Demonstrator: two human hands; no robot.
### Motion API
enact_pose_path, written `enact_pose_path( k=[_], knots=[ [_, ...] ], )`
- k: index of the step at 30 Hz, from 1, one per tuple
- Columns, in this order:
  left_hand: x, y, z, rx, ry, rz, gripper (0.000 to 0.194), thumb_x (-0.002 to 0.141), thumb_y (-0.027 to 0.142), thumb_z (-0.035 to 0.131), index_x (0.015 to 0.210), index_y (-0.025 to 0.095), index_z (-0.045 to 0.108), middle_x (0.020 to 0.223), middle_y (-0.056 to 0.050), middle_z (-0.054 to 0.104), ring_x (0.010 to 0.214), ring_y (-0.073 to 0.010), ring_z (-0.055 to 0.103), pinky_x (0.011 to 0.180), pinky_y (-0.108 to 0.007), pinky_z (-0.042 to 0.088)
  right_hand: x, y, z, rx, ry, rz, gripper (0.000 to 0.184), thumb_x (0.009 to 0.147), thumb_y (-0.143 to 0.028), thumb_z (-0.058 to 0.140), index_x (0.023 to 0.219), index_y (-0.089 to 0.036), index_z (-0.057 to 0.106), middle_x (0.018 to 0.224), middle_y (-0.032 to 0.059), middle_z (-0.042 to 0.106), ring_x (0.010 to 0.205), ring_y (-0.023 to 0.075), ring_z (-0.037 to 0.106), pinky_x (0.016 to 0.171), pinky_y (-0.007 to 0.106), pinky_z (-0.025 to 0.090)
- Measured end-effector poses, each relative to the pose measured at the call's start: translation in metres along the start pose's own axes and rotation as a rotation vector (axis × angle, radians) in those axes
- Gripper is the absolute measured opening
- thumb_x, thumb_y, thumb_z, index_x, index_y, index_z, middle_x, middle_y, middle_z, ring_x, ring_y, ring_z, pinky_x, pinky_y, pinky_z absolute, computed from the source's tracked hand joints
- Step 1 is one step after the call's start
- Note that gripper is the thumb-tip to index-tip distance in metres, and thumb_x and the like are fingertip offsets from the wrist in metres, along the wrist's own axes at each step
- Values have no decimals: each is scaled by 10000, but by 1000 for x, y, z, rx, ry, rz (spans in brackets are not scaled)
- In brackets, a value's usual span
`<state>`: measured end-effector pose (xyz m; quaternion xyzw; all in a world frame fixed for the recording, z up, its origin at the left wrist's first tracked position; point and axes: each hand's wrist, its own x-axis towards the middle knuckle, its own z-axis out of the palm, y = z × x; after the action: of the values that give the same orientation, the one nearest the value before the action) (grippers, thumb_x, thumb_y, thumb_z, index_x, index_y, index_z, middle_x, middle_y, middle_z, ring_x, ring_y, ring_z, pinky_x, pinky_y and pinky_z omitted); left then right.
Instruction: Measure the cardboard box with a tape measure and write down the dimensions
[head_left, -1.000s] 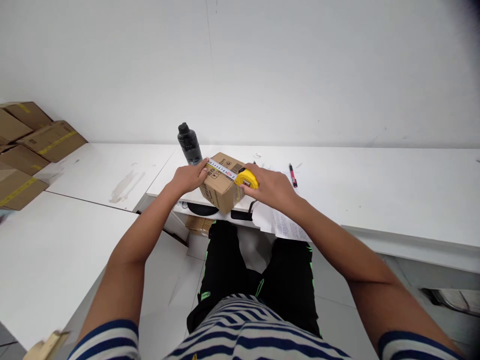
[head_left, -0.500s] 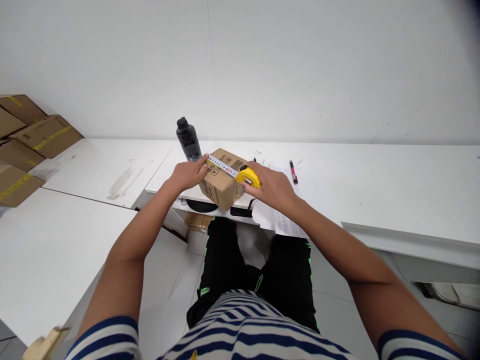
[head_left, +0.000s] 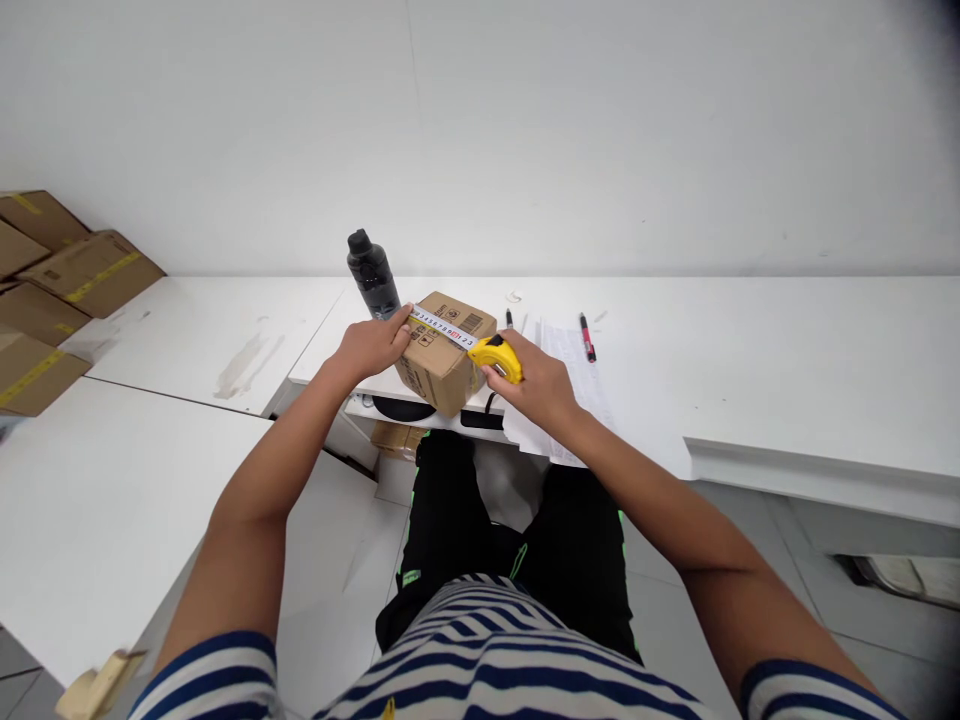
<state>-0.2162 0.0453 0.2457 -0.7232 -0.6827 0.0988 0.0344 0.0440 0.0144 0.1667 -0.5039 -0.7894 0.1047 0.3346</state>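
A small cardboard box sits at the front edge of the white desk. My right hand grips a yellow tape measure at the box's right side. Its white blade runs across the box top to the left edge, where my left hand pinches the blade's end against the box. Both hands are closed.
A black bottle stands just behind the box. A red pen and printed paper sheets lie to the right. Several cardboard boxes are stacked at far left on another white table. My legs are under the desk.
The view has shifted slightly. My hands keep the tape stretched over the box; the right hand with the yellow case has slid a little to the right and toward me.
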Motion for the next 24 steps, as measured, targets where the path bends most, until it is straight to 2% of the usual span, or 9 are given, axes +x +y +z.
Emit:
enact_pose_path(
  k=[8,18,24],
  knots=[
    [2,0,1,33,13,0,652,993,513,101,1602,291,173,1196,-131,698,1058,-327,674,804,-385,475,-4,0,7,37,34,41,553,921,-489,467,1390,-198,496,1168,102,715,936,247,683,717,316,504],
    [-1,0,-1,13,10,1,658,989,515,97,1606,294,165,1230,-131,691,1087,-331,666,836,-398,471,23,-14,-35,-116,-164,-41,548,879,-440,511,1386,-232,507,1083,60,747,872,243,676,604,283,401],
    [-1,1,0,21,23,2,655,993,514,108,1601,283,188,1215,-136,697,1079,-327,672,814,-382,472,44,-22,-47,-202,-207,-61,482,856,-479,516,1286,-268,568,978,34,754,776,236,658,565,279,316]
  ],
)
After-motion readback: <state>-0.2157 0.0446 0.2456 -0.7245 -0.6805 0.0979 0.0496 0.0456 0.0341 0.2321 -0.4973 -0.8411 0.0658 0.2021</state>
